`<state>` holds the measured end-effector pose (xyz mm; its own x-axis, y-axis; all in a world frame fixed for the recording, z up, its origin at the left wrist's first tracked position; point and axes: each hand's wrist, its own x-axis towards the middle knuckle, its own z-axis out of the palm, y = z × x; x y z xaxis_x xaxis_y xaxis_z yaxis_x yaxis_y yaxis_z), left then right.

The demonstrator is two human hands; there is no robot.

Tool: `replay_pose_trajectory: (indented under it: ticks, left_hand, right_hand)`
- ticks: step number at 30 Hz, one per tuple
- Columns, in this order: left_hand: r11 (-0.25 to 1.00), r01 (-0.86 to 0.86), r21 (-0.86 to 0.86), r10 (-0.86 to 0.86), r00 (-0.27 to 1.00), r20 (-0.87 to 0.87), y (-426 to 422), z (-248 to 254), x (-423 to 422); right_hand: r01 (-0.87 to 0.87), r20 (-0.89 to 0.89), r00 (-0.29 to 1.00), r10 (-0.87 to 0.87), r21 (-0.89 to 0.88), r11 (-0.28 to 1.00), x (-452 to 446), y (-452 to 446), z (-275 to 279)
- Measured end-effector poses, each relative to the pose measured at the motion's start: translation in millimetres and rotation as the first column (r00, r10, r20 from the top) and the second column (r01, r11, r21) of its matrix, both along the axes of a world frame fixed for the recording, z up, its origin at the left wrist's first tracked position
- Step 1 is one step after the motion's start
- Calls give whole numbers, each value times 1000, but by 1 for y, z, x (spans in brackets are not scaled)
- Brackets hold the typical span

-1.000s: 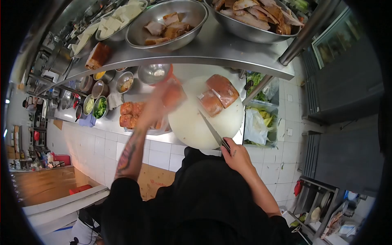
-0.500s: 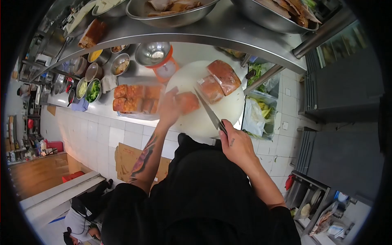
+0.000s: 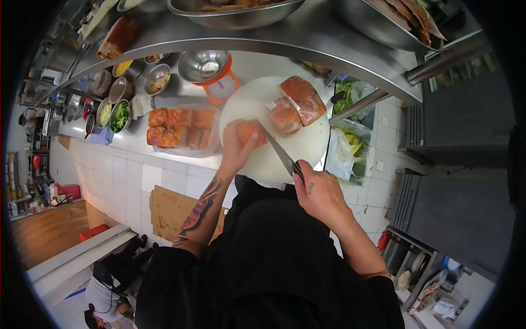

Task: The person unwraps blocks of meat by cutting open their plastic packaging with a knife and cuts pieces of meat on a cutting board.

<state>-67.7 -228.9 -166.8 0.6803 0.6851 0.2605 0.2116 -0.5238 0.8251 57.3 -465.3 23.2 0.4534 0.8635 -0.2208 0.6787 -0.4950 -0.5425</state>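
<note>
My left hand (image 3: 237, 147) holds an orange-brown block of meat (image 3: 251, 132) on the round white cutting board (image 3: 301, 156), with thumb and fingers about its near and left sides. In my right hand (image 3: 320, 192) is a knife (image 3: 283, 153), gripped by its dark handle. Its blade slants up and left, and the tip is by the block's right edge; I cannot tell whether it touches. Farther back on the board lie two plastic-wrapped meat blocks, a smaller one (image 3: 284, 116) and a larger one (image 3: 303, 101). To the left, a clear tray (image 3: 212, 149) contains several browned blocks.
Behind the board stands an orange scale (image 3: 221, 89) with a steel bowl (image 3: 204, 66) on it. Small bowls of ingredients, including chopped greens (image 3: 120, 117), line the left. A steel shelf (image 3: 329, 46) overhangs the back. Tubs of vegetables (image 3: 350, 151) sit at right.
My left hand, blurred earlier, has settled around the block. The knife tip has come slightly left, to the block's right edge. The view has shifted slightly.
</note>
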Motion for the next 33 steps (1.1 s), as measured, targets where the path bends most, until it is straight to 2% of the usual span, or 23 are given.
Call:
replay_pose_trajectory:
  ticks: [2,4,5,7,10,14,15,17,19,22,25,27,29,31,33]
  left_hand:
    - [999,-2,43,3,1000,-14,1,-1,2]
    - [982,-28,-184,43,996,76,2,-5,7]
    - [981,-31,-192,46,996,75,0,-7,8]
    - [991,-129,-27,129,992,-15,-6,1,15]
    - [980,-194,-48,198,977,84,-12,-4,20]
    - [984,-179,-15,179,982,53,-12,-2,18]
    - [983,-180,-26,181,982,46,-11,-1,18]
    - [984,-174,20,172,981,93,-11,-1,19]
    - [981,-194,-6,194,977,84,-11,-2,21]
    - [978,-208,-10,209,975,76,-14,-5,21]
    - [976,-217,8,216,974,73,-12,0,20]
    - [981,-194,4,193,978,82,-15,2,21]
    - [977,-212,-30,213,976,41,-14,-1,20]
    - [978,-207,-7,207,977,52,-13,-2,20]
    - [977,-211,2,211,976,61,-11,-2,21]
  right_hand:
    - [-14,1,1000,14,-6,1000,2,2,2]
    - [-13,-14,1000,12,-67,998,4,6,14]
    - [-16,-14,1000,15,-75,997,5,7,16]
    - [-40,11,999,42,-107,993,8,11,20]
    - [-65,7,998,68,-187,980,14,22,33]
    - [-123,26,990,135,-282,952,25,52,45]
    - [-131,7,990,143,-364,922,32,74,41]
    - [-133,-29,991,133,-391,910,38,117,28]
    - [-182,-61,983,173,-398,899,43,139,20]
    - [-88,-5,995,96,-459,884,28,108,33]
    - [-113,-5,992,123,-444,889,26,88,40]
    - [-69,43,994,96,-427,902,21,102,4]
    - [-71,45,995,91,-326,943,20,113,-16]
    - [-61,23,997,76,-379,923,19,108,8]
    - [-99,-47,995,88,-520,848,24,95,19]
